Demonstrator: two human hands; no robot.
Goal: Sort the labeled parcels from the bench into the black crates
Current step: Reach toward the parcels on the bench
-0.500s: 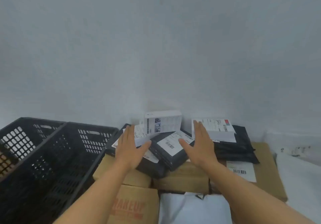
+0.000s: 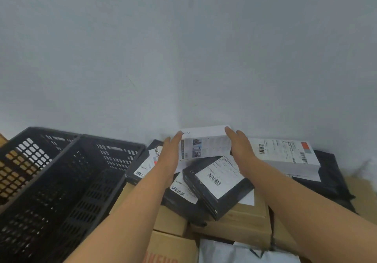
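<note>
A white printed box point(image 2: 206, 144) stands at the back of the parcel pile against the wall. My left hand point(image 2: 170, 155) lies flat against its left end and my right hand point(image 2: 240, 146) against its right end, fingers straight. In front of it lies a black box with a white barcode label point(image 2: 218, 183), and further black parcels with labels point(image 2: 142, 166) lie to the left. Two black mesh crates point(image 2: 67, 173) stand at the left, side by side; the nearer one looks empty.
A white labeled parcel point(image 2: 285, 154) rests on a black poly bag point(image 2: 330, 179) at the right. Brown cardboard boxes point(image 2: 238, 224) lie under the pile, and a white bag point(image 2: 244, 252) at the bottom edge. A grey wall rises directly behind.
Both hands have moved forward from over the black parcels to the two ends of the white printed box.
</note>
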